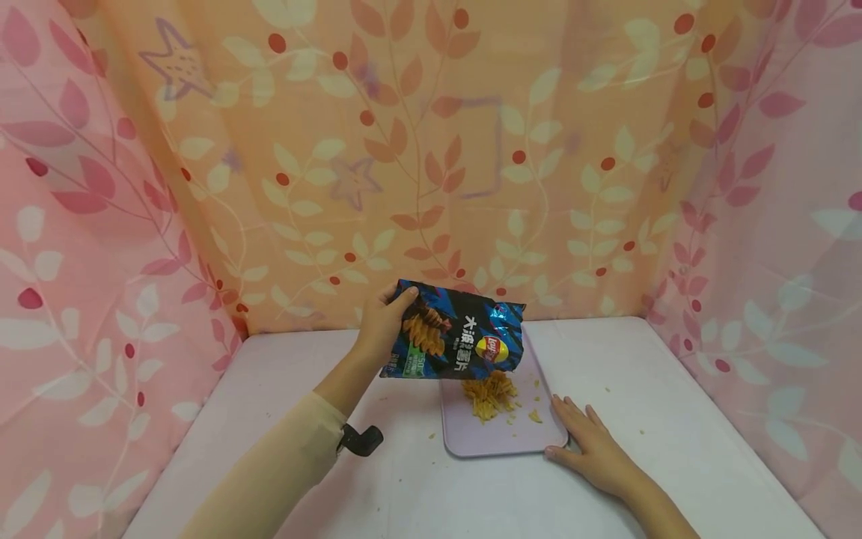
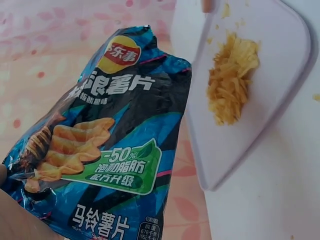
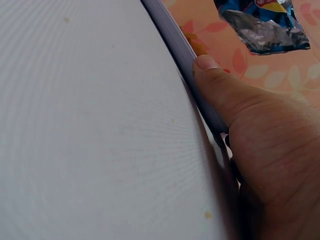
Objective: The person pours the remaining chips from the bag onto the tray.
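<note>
A blue and black potato chip bag (image 1: 465, 337) is tilted on its side above the tray, gripped at its left end by my left hand (image 1: 378, 326). In the left wrist view the printed front of the bag (image 2: 125, 115) fills much of the frame. A pile of broken, wavy potato chips (image 1: 490, 398) lies on the pale purple tray (image 1: 481, 443) beneath it. At the tray's right edge rests my right hand (image 1: 595, 455), fingers extended. The right wrist view has the thumb (image 3: 230, 90) against the tray rim, and the bag's silvery open end (image 3: 270, 35) beyond.
Small chip crumbs (image 1: 432, 436) are scattered on the white table (image 1: 377, 486) around the tray. Patterned curtains (image 1: 417, 165) enclose the table at the back and both sides. A black device (image 1: 361, 440) is strapped to the left wrist.
</note>
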Motion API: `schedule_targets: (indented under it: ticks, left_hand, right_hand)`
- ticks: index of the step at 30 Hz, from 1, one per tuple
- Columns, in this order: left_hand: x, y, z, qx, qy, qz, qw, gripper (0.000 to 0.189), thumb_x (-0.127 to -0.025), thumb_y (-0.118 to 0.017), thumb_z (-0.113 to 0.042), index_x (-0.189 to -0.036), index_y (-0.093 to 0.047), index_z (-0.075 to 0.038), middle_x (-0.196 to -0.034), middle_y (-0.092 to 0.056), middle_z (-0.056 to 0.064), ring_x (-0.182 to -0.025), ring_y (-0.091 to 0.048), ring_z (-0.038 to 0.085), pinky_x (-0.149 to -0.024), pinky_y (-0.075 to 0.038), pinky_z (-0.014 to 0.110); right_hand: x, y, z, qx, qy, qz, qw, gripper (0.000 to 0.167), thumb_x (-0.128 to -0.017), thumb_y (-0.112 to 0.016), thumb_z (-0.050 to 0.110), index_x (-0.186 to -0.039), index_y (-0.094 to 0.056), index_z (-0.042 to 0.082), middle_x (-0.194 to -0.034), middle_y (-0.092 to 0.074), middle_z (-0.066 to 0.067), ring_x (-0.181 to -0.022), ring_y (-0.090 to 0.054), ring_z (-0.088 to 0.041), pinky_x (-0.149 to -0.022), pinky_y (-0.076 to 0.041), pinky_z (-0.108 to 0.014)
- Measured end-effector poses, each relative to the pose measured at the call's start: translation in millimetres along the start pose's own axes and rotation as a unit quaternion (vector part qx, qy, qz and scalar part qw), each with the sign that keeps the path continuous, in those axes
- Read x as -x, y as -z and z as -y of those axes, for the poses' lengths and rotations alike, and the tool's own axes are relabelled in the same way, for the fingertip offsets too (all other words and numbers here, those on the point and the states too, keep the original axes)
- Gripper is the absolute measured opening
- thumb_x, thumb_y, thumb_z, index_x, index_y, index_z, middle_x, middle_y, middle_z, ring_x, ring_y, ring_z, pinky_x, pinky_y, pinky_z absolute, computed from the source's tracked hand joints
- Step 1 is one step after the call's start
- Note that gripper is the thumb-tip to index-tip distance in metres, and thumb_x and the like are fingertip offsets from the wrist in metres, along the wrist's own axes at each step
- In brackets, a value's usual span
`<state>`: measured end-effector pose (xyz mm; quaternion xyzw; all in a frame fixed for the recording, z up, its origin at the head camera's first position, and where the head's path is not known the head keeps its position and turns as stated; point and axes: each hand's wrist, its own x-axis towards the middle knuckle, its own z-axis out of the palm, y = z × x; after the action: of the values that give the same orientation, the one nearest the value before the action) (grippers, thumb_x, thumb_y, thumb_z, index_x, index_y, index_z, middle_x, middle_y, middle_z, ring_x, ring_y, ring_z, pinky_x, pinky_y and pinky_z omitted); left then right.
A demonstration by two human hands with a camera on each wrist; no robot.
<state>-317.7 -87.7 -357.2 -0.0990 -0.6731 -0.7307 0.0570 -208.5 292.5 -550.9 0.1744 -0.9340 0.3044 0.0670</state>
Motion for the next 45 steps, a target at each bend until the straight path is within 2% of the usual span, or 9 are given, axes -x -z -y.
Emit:
schedule_targets:
  ticks: [5,11,14,20,26,32,36,39,45]
  left_hand:
    - [3.4,7.2,-2.7,0.037,-0.003,-0.040,0.9985,0.033,-0.100,-0.067,-0.037,-0.119,-0.072,-0.010,-0.100,-0.075,0.005,-0.090,-0.073,0.021,-0.081,-0.061,0.033]
    - [9.3,15.2,-2.3,0.058,-0.018,-0.076,0.9953,0.034,-0.100,-0.068,-0.034,-0.119,-0.073,-0.006,-0.100,-0.073,-0.002,-0.112,-0.061,0.014,-0.099,-0.051,0.028]
    - [13.8,20.6,-1.6,0.069,-0.019,-0.085,0.9939,0.037,-0.100,-0.068,-0.037,-0.120,-0.072,-0.007,-0.099,-0.073,-0.002,-0.108,-0.063,0.014,-0.095,-0.053,0.027]
    - [26.4,32.7,0.8,0.092,-0.019,-0.108,0.9897,0.037,-0.098,-0.069,-0.039,-0.117,-0.071,-0.007,-0.094,-0.073,-0.001,-0.086,-0.070,0.015,-0.079,-0.060,0.028]
    - [40.0,46.7,8.2,0.089,-0.023,-0.149,0.9845,0.035,-0.100,-0.068,-0.036,-0.113,-0.073,-0.004,-0.101,-0.070,0.000,-0.103,-0.063,0.016,-0.086,-0.058,0.026]
    - [57.1,65.3,14.6,0.116,0.007,-0.172,0.9781,0.043,-0.100,-0.067,-0.037,-0.126,-0.067,-0.004,-0.111,-0.065,-0.004,-0.118,-0.053,0.010,-0.097,-0.051,0.024]
    - [72.7,77.0,19.1,0.135,0.042,-0.202,0.9692,0.040,-0.100,-0.067,-0.038,-0.126,-0.067,-0.008,-0.104,-0.069,-0.007,-0.109,-0.057,0.008,-0.091,-0.052,0.022]
    - [84.5,83.2,22.9,0.144,0.073,-0.221,0.9619,0.038,-0.100,-0.067,-0.039,-0.123,-0.066,-0.009,-0.094,-0.070,-0.006,-0.096,-0.062,0.012,-0.083,-0.055,0.023]
    - [97.5,94.6,30.2,0.154,0.101,-0.227,0.9564,0.047,-0.099,-0.066,-0.045,-0.131,-0.061,-0.011,-0.105,-0.066,-0.007,-0.110,-0.055,0.011,-0.093,-0.052,0.021]
  right_hand:
    - [0.4,0.8,-0.5,0.007,0.017,-0.013,0.9998,0.092,-0.088,-0.073,0.054,-0.158,-0.038,0.006,-0.161,-0.039,-0.017,-0.150,-0.030,-0.044,-0.127,0.007,-0.031]
    - [1.4,0.5,2.2,0.011,0.030,-0.023,0.9992,0.090,-0.088,-0.074,0.052,-0.157,-0.040,0.005,-0.160,-0.040,-0.018,-0.148,-0.033,-0.044,-0.124,0.009,-0.021]
    - [1.1,-0.7,1.5,0.011,0.032,-0.023,0.9991,0.090,-0.088,-0.075,0.051,-0.156,-0.040,0.004,-0.160,-0.040,-0.019,-0.148,-0.033,-0.045,-0.125,0.008,-0.024]
    - [0.0,-1.6,-0.1,0.003,0.013,-0.006,0.9999,0.092,-0.088,-0.073,0.054,-0.158,-0.037,0.007,-0.163,-0.036,-0.018,-0.151,-0.028,-0.043,-0.127,0.007,-0.035]
    - [0.0,1.2,0.6,0.004,0.009,-0.008,0.9999,0.092,-0.088,-0.074,0.054,-0.158,-0.038,0.007,-0.162,-0.037,-0.018,-0.150,-0.029,-0.044,-0.127,0.007,-0.035]
    - [2.0,0.8,1.6,0.013,0.025,-0.023,0.9993,0.089,-0.088,-0.075,0.051,-0.156,-0.040,0.005,-0.159,-0.040,-0.021,-0.147,-0.033,-0.046,-0.125,0.009,-0.024]
    - [1.7,-0.1,2.0,0.014,0.030,-0.024,0.9992,0.089,-0.088,-0.075,0.051,-0.156,-0.040,0.005,-0.159,-0.040,-0.021,-0.147,-0.034,-0.046,-0.124,0.009,-0.022]
    - [1.1,0.0,2.0,0.017,0.032,-0.025,0.9990,0.089,-0.088,-0.074,0.052,-0.157,-0.040,0.005,-0.159,-0.040,-0.021,-0.147,-0.034,-0.046,-0.125,0.009,-0.023]
    - [0.9,1.4,1.9,0.017,0.034,-0.026,0.9989,0.089,-0.088,-0.075,0.051,-0.156,-0.041,0.005,-0.159,-0.040,-0.021,-0.147,-0.034,-0.046,-0.124,0.009,-0.022]
